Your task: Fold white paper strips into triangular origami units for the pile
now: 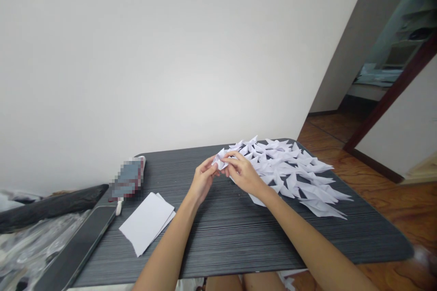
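Note:
Above the middle of the dark table, a small folded white paper piece (220, 160) is held between both hands. My left hand (204, 177) pinches its left side, thumb toward me. My right hand (243, 172) has its fingertips on the right side of the same piece, partly covering it. Just beyond and to the right of my right hand spreads a pile of folded white paper boats (283, 163) with pointed ends. To the left of my left forearm lies a small stack of flat white paper sheets (146, 223).
A phone (78, 245) lies along the left edge of the dark striped table (218, 245). Behind it sits a blurred-out item (128, 179) with a white tab. Plastic-wrapped material (34, 241) is beside the table at left. A white wall rises behind; a doorway opens at right.

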`<state>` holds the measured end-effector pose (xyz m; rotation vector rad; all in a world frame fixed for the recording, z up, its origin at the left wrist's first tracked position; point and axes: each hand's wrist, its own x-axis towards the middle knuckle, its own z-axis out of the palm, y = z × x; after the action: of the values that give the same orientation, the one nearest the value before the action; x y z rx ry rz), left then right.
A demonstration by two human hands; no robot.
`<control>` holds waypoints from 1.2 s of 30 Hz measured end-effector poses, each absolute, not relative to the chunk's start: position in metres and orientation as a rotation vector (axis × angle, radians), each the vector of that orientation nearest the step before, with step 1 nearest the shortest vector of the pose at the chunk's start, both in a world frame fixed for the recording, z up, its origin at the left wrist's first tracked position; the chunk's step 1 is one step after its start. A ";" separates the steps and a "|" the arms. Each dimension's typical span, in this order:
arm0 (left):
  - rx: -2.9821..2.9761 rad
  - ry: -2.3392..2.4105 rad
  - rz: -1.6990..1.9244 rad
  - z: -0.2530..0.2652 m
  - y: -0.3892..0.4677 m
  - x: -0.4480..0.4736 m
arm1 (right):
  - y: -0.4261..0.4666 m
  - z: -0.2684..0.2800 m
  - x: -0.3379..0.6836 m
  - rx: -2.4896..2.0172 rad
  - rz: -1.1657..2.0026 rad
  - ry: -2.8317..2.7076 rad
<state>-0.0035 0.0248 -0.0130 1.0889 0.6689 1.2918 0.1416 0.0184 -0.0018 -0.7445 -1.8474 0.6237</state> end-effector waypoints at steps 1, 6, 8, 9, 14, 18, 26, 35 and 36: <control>1.038 0.627 1.261 -0.012 0.025 -0.004 | 0.020 -0.002 0.143 -0.771 0.589 -1.847; 0.844 0.475 1.154 -0.008 0.021 -0.004 | 0.024 -0.002 0.147 -0.844 0.521 -1.809; 0.818 0.419 1.114 -0.007 0.020 -0.003 | 0.024 -0.001 0.147 -0.801 0.637 -1.769; 0.812 0.397 1.096 -0.007 0.020 -0.003 | 0.024 -0.001 0.148 -0.765 0.732 -1.740; 0.825 0.372 1.028 -0.005 0.018 -0.003 | 0.024 0.005 0.153 -0.593 1.206 -1.624; 0.861 0.454 0.995 -0.006 0.018 -0.002 | 0.026 0.009 0.159 -0.594 1.271 -1.649; 1.509 0.926 1.362 -0.005 0.015 0.003 | 0.029 0.007 0.160 -0.880 1.333 -1.540; 1.909 1.047 1.419 -0.003 0.007 0.005 | 0.028 0.004 0.155 -0.829 1.146 -1.637; 1.923 1.051 1.433 -0.002 0.007 0.005 | 0.028 0.004 0.155 -0.816 1.114 -1.660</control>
<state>0.0051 0.0066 -0.0024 1.9231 1.0509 1.4325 0.1545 0.0281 0.0036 -0.8161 -1.6598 1.1140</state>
